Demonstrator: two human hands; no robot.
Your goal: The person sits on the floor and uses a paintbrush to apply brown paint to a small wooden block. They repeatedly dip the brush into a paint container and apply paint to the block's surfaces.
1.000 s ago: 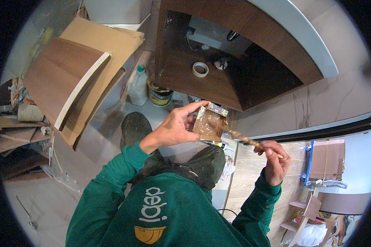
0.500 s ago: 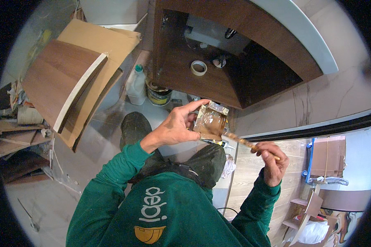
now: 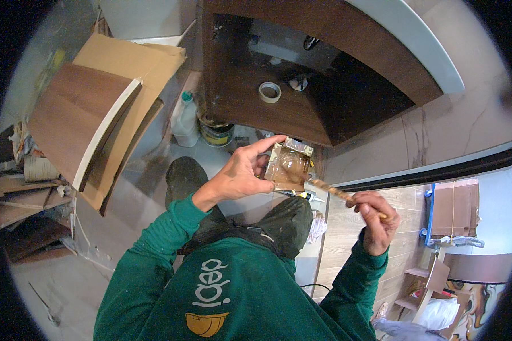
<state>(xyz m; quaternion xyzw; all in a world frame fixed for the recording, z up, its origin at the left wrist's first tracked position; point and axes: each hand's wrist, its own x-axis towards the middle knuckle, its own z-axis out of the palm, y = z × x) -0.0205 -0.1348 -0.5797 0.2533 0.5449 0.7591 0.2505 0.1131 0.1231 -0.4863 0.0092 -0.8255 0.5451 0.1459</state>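
Note:
My left hand (image 3: 242,173) grips the side of a small cut-down carton (image 3: 280,183), its thumb at the near edge and fingers along the far one. Glossy brownish liquid lies inside the carton, and its lining shines silvery. My right hand (image 3: 376,219) is closed round the end of a thin brush (image 3: 334,190) with a mottled, stained handle. The brush slants down to the left, with its tip at the carton's right side; the bristles are hard to make out.
Ahead is an open brown cabinet (image 3: 244,108) with a tape roll (image 3: 269,92) inside. A white jug (image 3: 185,122) and a bucket (image 3: 216,134) stand left of it. Brown panels and cardboard (image 3: 136,57) lean at left. A sealant tube (image 3: 308,196) lies below the carton.
The view has shifted slightly. The brush stays at the carton, its tip a little further left. A bluish-grey cloth-like shape has come in at the lower right.

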